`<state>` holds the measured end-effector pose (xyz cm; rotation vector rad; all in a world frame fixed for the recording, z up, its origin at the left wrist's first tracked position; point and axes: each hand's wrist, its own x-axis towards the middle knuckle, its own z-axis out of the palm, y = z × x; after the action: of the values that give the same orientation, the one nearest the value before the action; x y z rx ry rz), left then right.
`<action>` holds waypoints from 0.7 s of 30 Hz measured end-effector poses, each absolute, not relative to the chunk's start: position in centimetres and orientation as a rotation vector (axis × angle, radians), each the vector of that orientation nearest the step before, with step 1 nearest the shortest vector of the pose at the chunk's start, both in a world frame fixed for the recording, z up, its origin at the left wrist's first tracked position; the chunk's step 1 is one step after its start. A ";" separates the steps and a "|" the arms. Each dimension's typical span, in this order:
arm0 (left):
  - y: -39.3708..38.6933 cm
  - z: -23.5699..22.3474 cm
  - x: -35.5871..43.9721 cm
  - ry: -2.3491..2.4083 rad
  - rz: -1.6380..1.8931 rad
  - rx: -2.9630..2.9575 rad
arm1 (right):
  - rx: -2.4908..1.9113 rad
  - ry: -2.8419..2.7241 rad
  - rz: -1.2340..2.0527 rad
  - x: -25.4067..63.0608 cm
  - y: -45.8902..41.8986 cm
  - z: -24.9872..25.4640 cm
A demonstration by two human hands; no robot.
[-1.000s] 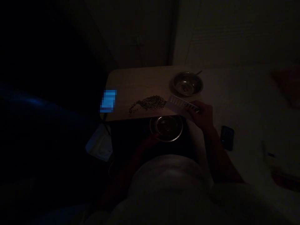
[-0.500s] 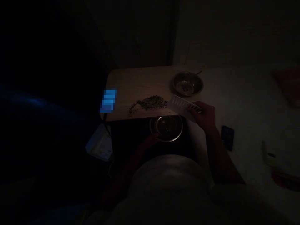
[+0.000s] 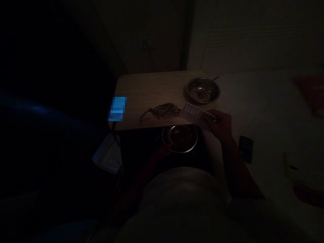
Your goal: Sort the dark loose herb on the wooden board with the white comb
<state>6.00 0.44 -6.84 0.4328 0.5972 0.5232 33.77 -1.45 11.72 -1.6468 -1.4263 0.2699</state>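
The scene is very dark. My right hand is closed on a flat white slotted plastic piece, its edge beside a spread of small dark bits on the wooden table. What the bits are I cannot tell. My left hand is at the near left rim of a round metal bowl, just below the table's front edge, and seems to grip it; the fingers are mostly lost in shadow. Something dark lies inside this bowl.
Another metal bowl with a thin handle sticking out stands at the table's right end. A glowing blurred screen lies at its left edge. A white tray sits lower left. On the pale surface right are a dark rectangular object and reddish items.
Hardly anything differs. Both hands, the slotted piece and the bits keep nearly the same places; the view shifts very slightly.
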 end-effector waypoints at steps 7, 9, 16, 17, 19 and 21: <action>0.6 -7.6 5.9 0.642 0.505 0.435 | -1.665 -1.430 0.249 34.0 -1.6 11.8; 0.7 -7.6 6.0 0.629 0.515 0.442 | -1.674 -1.427 0.246 34.1 -1.7 11.8; 0.6 -7.2 5.8 0.708 0.520 0.434 | -1.683 -1.450 0.243 33.9 -1.9 12.0; 0.6 -7.1 5.8 0.699 0.519 0.434 | -1.686 -1.450 0.247 33.9 -1.9 12.0; 0.5 -6.9 5.9 0.682 0.520 0.433 | -1.688 -1.435 0.250 33.9 -1.7 11.9; 0.5 -6.8 5.9 0.665 0.522 0.437 | -1.701 -1.408 0.236 34.0 -1.6 11.8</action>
<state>5.87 0.53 -6.78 0.4367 0.6646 0.5218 34.00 -1.59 11.79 -1.7006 -1.4081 0.2360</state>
